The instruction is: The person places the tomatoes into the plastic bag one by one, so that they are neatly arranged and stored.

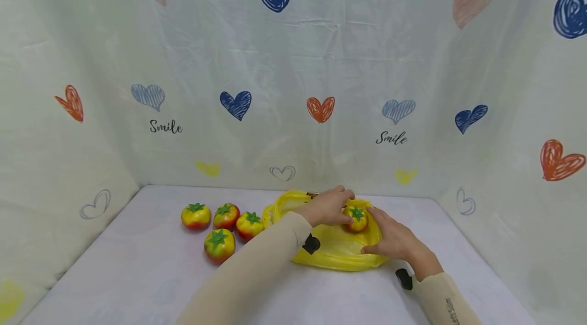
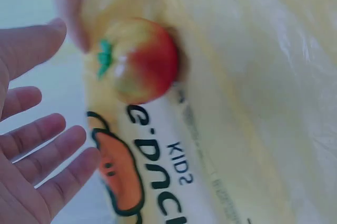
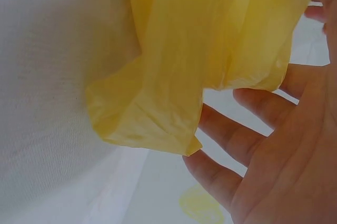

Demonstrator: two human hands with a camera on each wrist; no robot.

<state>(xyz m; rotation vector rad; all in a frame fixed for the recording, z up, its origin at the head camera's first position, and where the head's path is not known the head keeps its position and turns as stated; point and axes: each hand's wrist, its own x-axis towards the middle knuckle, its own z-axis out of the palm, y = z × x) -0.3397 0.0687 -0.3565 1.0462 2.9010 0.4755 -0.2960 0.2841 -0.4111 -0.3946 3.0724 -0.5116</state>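
Note:
A yellow plastic bag (image 1: 337, 248) lies flat on the table, and a red-and-yellow tomato (image 1: 358, 223) with a green leafy top rests on its right part. Over the bag, my left hand (image 1: 326, 207) is beside this tomato. The left wrist view shows the left hand (image 2: 31, 150) with its fingers spread, apart from the tomato (image 2: 145, 63), and print on the bag (image 2: 263, 76). At the bag's right edge is my right hand (image 1: 395, 237). In the right wrist view, the extended fingers of the right hand (image 3: 284, 150) are against the bag's (image 3: 163, 87) edge.
Several more tomatoes sit left of the bag, among them a front one (image 1: 219, 246) and a far-left one (image 1: 195, 217). A white table (image 1: 137, 264) carries everything. Behind and at the sides hangs a white curtain (image 1: 284, 60) printed with hearts.

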